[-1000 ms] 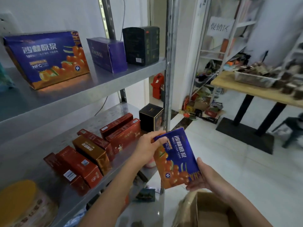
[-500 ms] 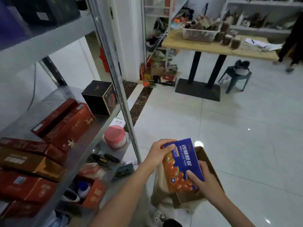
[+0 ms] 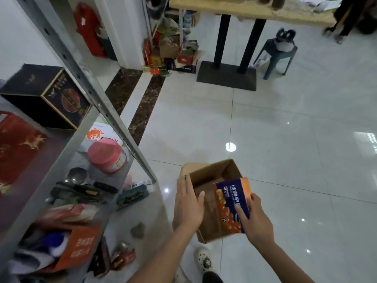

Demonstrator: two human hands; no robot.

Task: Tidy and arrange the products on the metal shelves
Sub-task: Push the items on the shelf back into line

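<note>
The blue-and-orange carton (image 3: 230,203) has come down from shelf height into the open cardboard box (image 3: 210,174), so it is probably being taken off display. The right hand (image 3: 256,219) grip holds the carton. The left hand (image 3: 190,203) has released it and lies flat, fingers straight, on the box wall. Legible: "NFC"; the white Chinese title is partly covered.

Cool, even overhead light throws small bright glare spots on the glossy floor (image 3: 285,170), shadows are soft, motion blur smears the goods (image 3: 77,250) at the lower-left edge of the metal shelves (image 3: 114,127), and wide-angle distortion bends the outer edges.
</note>
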